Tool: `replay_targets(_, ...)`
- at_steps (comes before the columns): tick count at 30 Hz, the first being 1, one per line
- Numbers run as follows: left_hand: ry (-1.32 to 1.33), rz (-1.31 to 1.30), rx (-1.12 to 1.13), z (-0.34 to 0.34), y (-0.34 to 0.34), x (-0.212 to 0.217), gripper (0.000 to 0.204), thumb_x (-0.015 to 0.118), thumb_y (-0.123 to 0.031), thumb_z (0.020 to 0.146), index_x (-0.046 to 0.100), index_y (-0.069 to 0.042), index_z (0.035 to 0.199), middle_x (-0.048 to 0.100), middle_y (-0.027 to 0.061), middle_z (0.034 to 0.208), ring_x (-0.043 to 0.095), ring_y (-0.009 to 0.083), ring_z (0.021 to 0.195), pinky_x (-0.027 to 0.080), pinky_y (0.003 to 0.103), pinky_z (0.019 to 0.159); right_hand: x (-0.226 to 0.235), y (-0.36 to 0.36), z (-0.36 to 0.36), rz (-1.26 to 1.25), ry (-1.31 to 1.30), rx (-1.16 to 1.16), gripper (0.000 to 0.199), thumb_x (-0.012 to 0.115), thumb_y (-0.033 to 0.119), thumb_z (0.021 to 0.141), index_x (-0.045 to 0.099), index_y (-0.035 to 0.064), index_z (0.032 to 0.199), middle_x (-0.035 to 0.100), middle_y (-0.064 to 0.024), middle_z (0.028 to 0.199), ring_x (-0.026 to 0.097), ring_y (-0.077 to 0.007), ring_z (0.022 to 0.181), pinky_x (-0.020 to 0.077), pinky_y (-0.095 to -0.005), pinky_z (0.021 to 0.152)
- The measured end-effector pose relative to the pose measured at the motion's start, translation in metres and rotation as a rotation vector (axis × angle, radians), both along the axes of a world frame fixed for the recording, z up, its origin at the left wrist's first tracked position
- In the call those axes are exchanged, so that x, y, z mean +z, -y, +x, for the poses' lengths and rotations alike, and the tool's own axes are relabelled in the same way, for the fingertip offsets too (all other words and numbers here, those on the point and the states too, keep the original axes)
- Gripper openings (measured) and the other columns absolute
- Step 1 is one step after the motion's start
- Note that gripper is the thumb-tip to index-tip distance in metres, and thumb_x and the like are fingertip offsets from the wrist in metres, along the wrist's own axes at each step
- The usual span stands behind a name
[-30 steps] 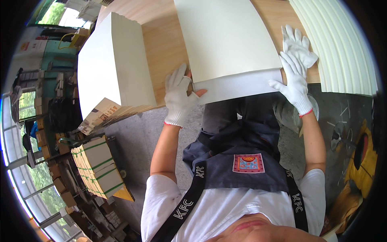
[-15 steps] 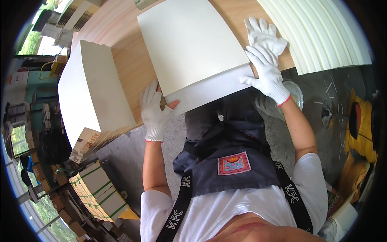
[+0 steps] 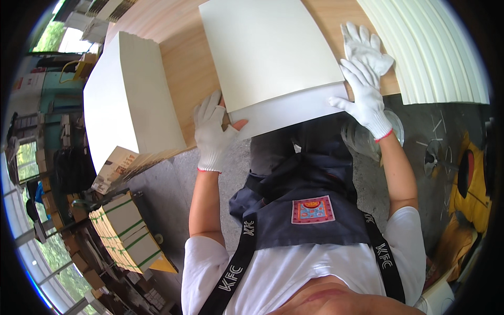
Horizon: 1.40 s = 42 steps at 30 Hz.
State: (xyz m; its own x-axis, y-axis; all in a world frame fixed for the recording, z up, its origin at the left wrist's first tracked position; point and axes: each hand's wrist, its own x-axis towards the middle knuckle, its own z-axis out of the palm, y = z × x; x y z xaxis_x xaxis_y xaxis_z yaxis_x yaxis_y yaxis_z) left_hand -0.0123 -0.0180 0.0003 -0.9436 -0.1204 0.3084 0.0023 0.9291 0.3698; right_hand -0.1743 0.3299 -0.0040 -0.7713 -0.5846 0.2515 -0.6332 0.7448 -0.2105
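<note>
Cream sheet stack (image 3: 268, 52) lying flat on wooden table (image 3: 184, 68), near edge overhanging toward the body. Left hand (image 3: 212, 131), gloved, at near-left corner, thumb on top, fingers spread on table. Right hand (image 3: 365, 97), gloved, flat and open, pressing near-right corner. Spare glove (image 3: 365, 44) just beyond. Second stack (image 3: 126, 100) further left.

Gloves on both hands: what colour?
White knit, red cuff trim, on left hand and right hand; head view.
</note>
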Motion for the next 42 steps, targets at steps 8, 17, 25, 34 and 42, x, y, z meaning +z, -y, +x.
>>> replay_targets(8, 0.005, 0.003, 0.025, 0.001, 0.001, -0.001, 0.069, 0.085, -0.034, 0.065, 0.065, -0.001, 0.123, 0.057, 0.0167, 0.138, 0.049, 0.0346, 0.129, 0.034, 0.046, 0.11, -0.006, -0.001, -0.004, 0.014, -0.009, 0.024, 0.088, 0.072, 0.059, 0.081, 0.048, 0.0055, 0.145, 0.043, -0.0085, 0.153, 0.031, -0.0263, 0.147, 0.0205, -0.0434, 0.122)
replay_targets(17, 0.039, -0.013, 0.029, 0.001, 0.0, -0.002, 0.071, 0.083, -0.036, 0.07, 0.062, -0.001, 0.128, 0.054, 0.017, 0.141, 0.047, 0.0347, 0.132, 0.032, 0.045, 0.113, -0.003, -0.001, -0.001, 0.012, -0.024, 0.02, 0.085, 0.073, 0.053, 0.081, 0.047, 0.004, 0.146, 0.044, -0.0101, 0.153, 0.035, -0.0287, 0.145, 0.0248, -0.0432, 0.12)
replay_targets(25, 0.05, 0.041, 0.071, 0.004, -0.004, -0.004, 0.078, 0.083, -0.034, 0.073, 0.054, -0.004, 0.139, 0.054, 0.0172, 0.141, 0.046, 0.0384, 0.132, 0.033, 0.045, 0.113, -0.003, -0.004, 0.0, 0.018, -0.045, 0.04, 0.094, 0.077, 0.056, 0.077, 0.037, 0.0148, 0.152, 0.04, -0.0115, 0.155, 0.033, -0.0311, 0.145, 0.0247, -0.0453, 0.12)
replay_targets(34, -0.029, -0.01, 0.026, 0.002, 0.0, -0.008, 0.072, 0.085, -0.032, 0.07, 0.06, -0.002, 0.131, 0.056, 0.0168, 0.139, 0.048, 0.0378, 0.129, 0.036, 0.045, 0.11, 0.0, 0.001, -0.005, -0.069, 0.085, -0.009, 0.091, 0.077, 0.055, 0.076, 0.043, 0.0112, 0.149, 0.043, -0.0096, 0.153, 0.032, -0.0283, 0.146, 0.0243, -0.0442, 0.121)
replay_targets(42, -0.041, 0.007, 0.016, 0.004, 0.0, 0.0, 0.068, 0.084, -0.033, 0.068, 0.065, 0.001, 0.123, 0.056, 0.0168, 0.14, 0.05, 0.0375, 0.128, 0.038, 0.045, 0.108, -0.002, 0.001, -0.006, 0.068, 0.01, 0.021, 0.092, 0.077, 0.052, 0.077, 0.042, 0.0065, 0.15, 0.041, -0.0104, 0.155, 0.032, -0.0276, 0.147, 0.0218, -0.0439, 0.122)
